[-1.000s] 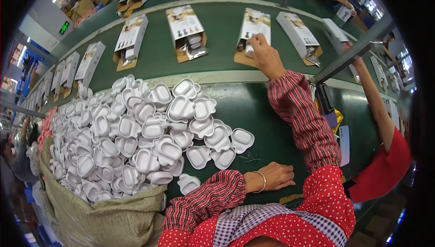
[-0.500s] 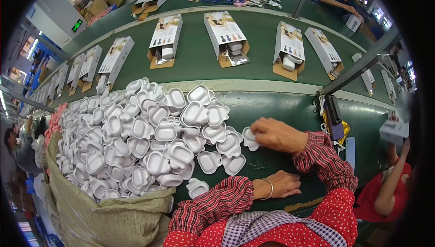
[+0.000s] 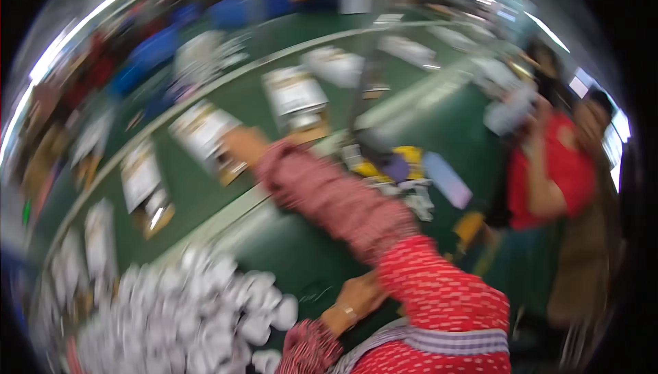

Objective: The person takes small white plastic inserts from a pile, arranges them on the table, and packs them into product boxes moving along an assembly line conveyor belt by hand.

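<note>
My right arm, in its checked oversleeve, stretches across to the conveyor. There my right hand [image 3: 245, 146] is at the near end of an open white box [image 3: 204, 130] with brown flaps; motion smears its fingers, and what they hold, if anything, is unclear. My left hand [image 3: 362, 297], with a bangle at the wrist, rests on the green table [image 3: 312, 240] close to my body. Its fingertips are partly behind my right sleeve and blurred. A large heap of white plastic lid-like pieces [image 3: 185, 312] lies to the left of it.
More open boxes [image 3: 145, 178] line the green belt [image 3: 247, 93]. A metal post [image 3: 367, 72] rises at the belt's edge. Beside it lie a dark device [image 3: 375, 146], a yellow packet [image 3: 409, 160] and a pale blue strip [image 3: 447, 181]. A person in red [image 3: 555, 168] handles a white box at the right.
The view has swung to the right and blurred. My right hand has left the white piece by the heap and moved forward to a box on the belt. My left hand stays on the table.
</note>
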The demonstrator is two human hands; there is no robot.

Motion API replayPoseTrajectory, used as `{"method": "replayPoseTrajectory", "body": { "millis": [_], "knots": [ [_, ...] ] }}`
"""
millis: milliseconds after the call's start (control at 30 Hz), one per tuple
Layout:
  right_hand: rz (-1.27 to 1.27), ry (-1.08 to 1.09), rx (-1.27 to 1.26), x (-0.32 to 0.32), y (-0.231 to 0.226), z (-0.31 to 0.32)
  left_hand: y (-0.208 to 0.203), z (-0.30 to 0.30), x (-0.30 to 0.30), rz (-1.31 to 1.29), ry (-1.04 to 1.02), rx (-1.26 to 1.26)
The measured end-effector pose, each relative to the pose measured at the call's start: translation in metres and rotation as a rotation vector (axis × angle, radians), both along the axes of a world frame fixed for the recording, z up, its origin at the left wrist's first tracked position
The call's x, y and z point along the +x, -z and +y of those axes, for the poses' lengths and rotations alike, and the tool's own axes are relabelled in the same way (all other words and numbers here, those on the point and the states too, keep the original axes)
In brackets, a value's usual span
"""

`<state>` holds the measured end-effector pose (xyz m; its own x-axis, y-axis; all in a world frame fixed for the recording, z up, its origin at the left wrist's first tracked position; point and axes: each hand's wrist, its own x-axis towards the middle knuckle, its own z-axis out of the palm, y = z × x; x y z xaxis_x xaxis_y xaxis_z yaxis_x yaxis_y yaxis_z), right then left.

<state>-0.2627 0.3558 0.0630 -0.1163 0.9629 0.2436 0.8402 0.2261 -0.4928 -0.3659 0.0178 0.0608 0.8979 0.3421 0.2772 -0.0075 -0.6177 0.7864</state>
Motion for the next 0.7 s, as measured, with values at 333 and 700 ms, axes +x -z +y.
{"method": "replayPoseTrajectory", "body": {
  "millis": [333,700],
  "knots": [
    [0.636,-0.358,0.375,-0.064,0.003,-0.157,0.002,-0.009,-0.003,0.087,0.002,0.146],
    [0.282,-0.731,0.386,-0.065,-0.002,-0.224,-0.014,-0.014,0.006,-0.073,0.101,0.020]
  ]
}}
